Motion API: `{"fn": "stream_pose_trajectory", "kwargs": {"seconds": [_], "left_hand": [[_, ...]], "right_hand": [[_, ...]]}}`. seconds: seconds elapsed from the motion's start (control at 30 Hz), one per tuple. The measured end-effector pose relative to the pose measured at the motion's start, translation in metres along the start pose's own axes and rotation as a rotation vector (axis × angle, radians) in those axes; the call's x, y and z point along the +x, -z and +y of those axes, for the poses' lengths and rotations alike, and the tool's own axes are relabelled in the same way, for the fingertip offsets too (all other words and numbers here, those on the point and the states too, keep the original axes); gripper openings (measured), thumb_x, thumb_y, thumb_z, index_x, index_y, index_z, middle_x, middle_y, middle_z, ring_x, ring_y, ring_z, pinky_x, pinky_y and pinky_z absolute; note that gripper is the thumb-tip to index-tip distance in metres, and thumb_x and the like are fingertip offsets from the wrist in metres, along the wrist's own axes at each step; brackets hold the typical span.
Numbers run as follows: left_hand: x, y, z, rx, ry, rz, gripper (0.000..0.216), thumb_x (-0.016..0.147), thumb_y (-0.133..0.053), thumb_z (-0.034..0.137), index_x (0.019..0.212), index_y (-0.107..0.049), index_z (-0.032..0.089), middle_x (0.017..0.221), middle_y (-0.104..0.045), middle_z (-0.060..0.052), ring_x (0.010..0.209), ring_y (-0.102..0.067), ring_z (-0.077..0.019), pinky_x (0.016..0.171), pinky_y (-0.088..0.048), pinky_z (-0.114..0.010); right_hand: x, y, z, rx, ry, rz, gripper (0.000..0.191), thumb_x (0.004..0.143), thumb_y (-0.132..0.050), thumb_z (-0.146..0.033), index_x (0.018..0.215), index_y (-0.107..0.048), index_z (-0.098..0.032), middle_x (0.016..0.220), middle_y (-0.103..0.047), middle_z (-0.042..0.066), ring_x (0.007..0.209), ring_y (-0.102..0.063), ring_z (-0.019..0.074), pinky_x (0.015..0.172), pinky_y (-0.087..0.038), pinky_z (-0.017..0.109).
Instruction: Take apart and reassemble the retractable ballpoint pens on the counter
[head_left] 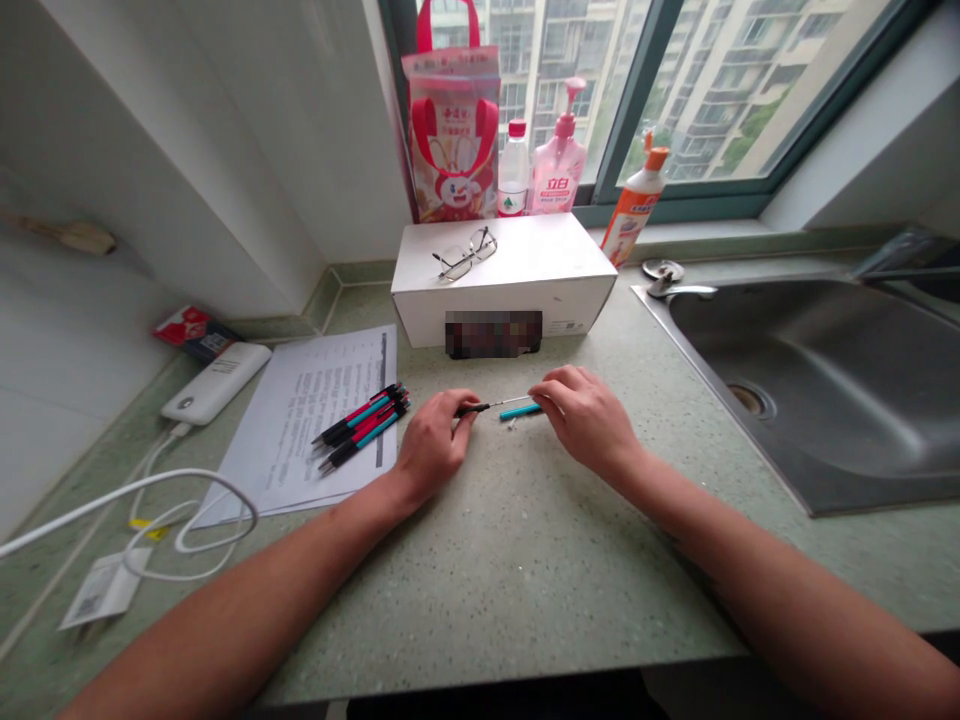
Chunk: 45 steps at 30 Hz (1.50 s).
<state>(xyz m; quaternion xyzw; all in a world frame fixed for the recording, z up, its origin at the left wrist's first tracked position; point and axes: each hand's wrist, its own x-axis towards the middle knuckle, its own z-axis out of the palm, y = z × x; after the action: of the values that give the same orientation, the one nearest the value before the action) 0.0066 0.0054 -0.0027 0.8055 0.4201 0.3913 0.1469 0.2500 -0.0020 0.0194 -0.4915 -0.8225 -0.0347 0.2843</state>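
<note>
My left hand [435, 440] is closed in a pinch on a short black pen grip section [472, 408]. A thin pale pen refill [511, 401] sticks out of that section towards the right. Its far end is between the thumb and fingers of my right hand [589, 415], which is closed. Just below the refill, a blue pen barrel [517, 412] lies on the counter, its right end hidden by my right fingers. Near the barrel lies a tiny white piece [512, 425], too small to name.
Several pens [364, 425] lie on printed sheets [300, 390] at left, near a white power bank [216, 383] and looped cable [187, 548]. Ahead stands a white box [510, 285] with glasses [466, 254] on top. At right is a steel sink [825, 370].
</note>
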Motion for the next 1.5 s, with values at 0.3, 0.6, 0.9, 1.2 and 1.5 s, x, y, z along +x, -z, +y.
{"fn": "stream_pose_trajectory", "kwargs": {"seconds": [0.3, 0.6, 0.9, 1.2, 1.5], "left_hand": [[0.004, 0.001, -0.001, -0.017, 0.036, 0.053, 0.02, 0.095, -0.052, 0.008, 0.095, -0.068, 0.02, 0.096, -0.066, -0.006, 0.093, -0.063, -0.0204, 0.087, -0.053, -0.039], [0.004, 0.003, 0.003, 0.035, -0.02, -0.037, 0.015, 0.093, -0.057, 0.014, 0.098, -0.07, 0.02, 0.096, -0.067, -0.007, 0.094, -0.062, -0.0232, 0.087, -0.051, -0.043], [0.004, 0.002, 0.004, 0.056, -0.016, -0.068, 0.008, 0.093, -0.061, 0.021, 0.095, -0.069, 0.019, 0.095, -0.067, -0.008, 0.093, -0.062, -0.0234, 0.086, -0.051, -0.043], [0.005, 0.001, 0.003, 0.129, 0.023, -0.088, 0.005, 0.091, -0.064, 0.02, 0.092, -0.069, 0.019, 0.094, -0.067, -0.007, 0.093, -0.061, -0.0243, 0.085, -0.049, -0.042], [0.002, 0.001, 0.009, 0.19, -0.113, -0.233, 0.006, 0.088, -0.066, 0.023, 0.09, -0.07, 0.02, 0.098, -0.068, -0.008, 0.093, -0.06, -0.025, 0.083, -0.046, -0.043]], "right_hand": [[0.0, 0.003, -0.001, 0.075, -0.001, 0.0, 0.024, 0.102, -0.048, -0.026, 0.095, -0.07, -0.019, 0.095, -0.064, 0.011, 0.089, -0.057, 0.0239, 0.077, -0.048, 0.038], [0.0, 0.003, -0.004, 0.091, 0.057, -0.056, 0.025, 0.103, -0.048, -0.026, 0.096, -0.071, -0.018, 0.092, -0.066, 0.009, 0.084, -0.056, 0.0218, 0.074, -0.046, 0.035], [0.0, 0.004, -0.004, 0.06, 0.028, -0.141, 0.023, 0.102, -0.048, -0.024, 0.092, -0.068, -0.02, 0.091, -0.066, 0.008, 0.085, -0.055, 0.0221, 0.075, -0.042, 0.035], [0.002, 0.014, 0.005, 0.022, 0.079, -0.3, 0.015, 0.092, -0.052, -0.016, 0.086, -0.065, -0.021, 0.088, -0.064, 0.007, 0.082, -0.053, 0.0217, 0.073, -0.038, 0.036], [-0.002, 0.013, -0.003, 0.006, 0.104, -0.402, 0.004, 0.087, -0.062, -0.021, 0.089, -0.065, -0.02, 0.086, -0.065, 0.006, 0.081, -0.055, 0.0212, 0.075, -0.038, 0.036]]}}
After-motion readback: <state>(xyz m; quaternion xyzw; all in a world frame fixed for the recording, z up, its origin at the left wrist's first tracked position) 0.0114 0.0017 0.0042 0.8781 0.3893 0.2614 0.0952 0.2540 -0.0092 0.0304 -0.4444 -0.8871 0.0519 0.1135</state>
